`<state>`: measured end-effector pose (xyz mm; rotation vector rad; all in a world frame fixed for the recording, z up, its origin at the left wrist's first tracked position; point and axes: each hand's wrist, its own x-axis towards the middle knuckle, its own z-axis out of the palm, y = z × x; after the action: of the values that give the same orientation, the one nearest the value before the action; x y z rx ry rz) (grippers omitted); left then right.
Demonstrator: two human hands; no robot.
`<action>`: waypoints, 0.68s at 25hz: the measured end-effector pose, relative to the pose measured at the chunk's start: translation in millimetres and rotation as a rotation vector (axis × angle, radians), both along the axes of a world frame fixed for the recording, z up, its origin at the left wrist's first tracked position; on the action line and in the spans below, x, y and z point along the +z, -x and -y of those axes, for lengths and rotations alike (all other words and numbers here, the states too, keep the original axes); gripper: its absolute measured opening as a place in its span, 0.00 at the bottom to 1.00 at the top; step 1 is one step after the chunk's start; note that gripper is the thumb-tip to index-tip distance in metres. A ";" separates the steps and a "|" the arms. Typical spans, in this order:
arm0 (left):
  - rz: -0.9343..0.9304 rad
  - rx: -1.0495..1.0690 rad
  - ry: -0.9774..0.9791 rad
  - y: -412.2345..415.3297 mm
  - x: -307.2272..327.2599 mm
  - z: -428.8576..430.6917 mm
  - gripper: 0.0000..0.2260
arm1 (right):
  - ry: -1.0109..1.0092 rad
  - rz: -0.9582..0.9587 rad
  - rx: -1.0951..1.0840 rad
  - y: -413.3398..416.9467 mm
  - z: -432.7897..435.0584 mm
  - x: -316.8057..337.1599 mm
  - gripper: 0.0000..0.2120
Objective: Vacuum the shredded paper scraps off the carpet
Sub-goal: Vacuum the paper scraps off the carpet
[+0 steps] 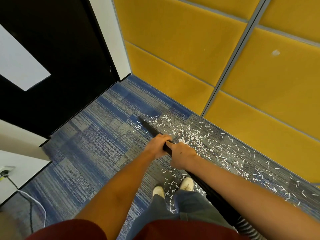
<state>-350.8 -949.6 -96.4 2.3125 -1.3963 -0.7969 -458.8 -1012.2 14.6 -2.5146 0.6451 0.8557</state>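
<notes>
White shredded paper scraps (195,137) lie scattered over the blue-grey carpet (97,141), thickest along the yellow wall and around my shoes. A black vacuum wand (149,127) slants down to the carpet, its tip at the left end of the scrap patch. My left hand (158,144) grips the wand from the left. My right hand (181,155) grips it just behind, closer to me. The black wand continues back under my right forearm to a ribbed hose (247,228) at the lower right.
Yellow padded wall panels (190,54) border the carpet at right and back. A black door (57,66) stands at the left. A wall socket with a plug (5,172) and cables (32,203) lies at the lower left. My white shoes (187,183) stand among scraps.
</notes>
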 end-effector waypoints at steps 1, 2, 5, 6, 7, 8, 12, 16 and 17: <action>-0.009 0.012 0.006 -0.5 -1.5 -5.8 0.07 | 0.007 0.006 -0.001 -0.6 -5.4 -1.1 0.29; -0.013 0.026 0.007 -1.0 -2.2 -10.5 0.07 | 0.016 0.011 -0.004 -1.6 -10.0 -2.1 0.29; -0.019 0.046 0.016 -5.0 -4.1 -14.9 0.10 | 0.028 0.024 -0.041 -4.9 -17.4 -5.5 0.27; -0.020 0.045 0.021 -5.4 -3.0 -13.2 0.11 | 0.034 0.027 -0.059 -5.7 -17.4 -6.3 0.26; -0.014 0.042 0.026 -6.0 -0.3 -9.5 0.11 | 0.043 0.031 -0.073 -7.1 -15.8 -6.8 0.25; -0.015 0.035 0.027 -8.0 2.5 -5.2 0.11 | 0.052 0.033 -0.089 -9.0 -13.5 -7.1 0.25; -0.030 -0.013 0.001 -16.4 6.5 14.2 0.10 | 0.061 0.020 -0.143 -17.2 -2.2 -8.6 0.26; -0.041 -0.037 -0.018 -12.1 5.8 25.7 0.09 | 0.060 -0.021 -0.197 -14.9 7.8 -10.5 0.26; -0.045 -0.035 -0.019 -11.1 5.6 27.5 0.09 | 0.055 -0.029 -0.210 -13.4 10.3 -10.3 0.27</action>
<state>-339.7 -977.1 -90.8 2.2756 -1.4195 -0.8702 -445.4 -1022.5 4.3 -2.4315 0.9344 0.8088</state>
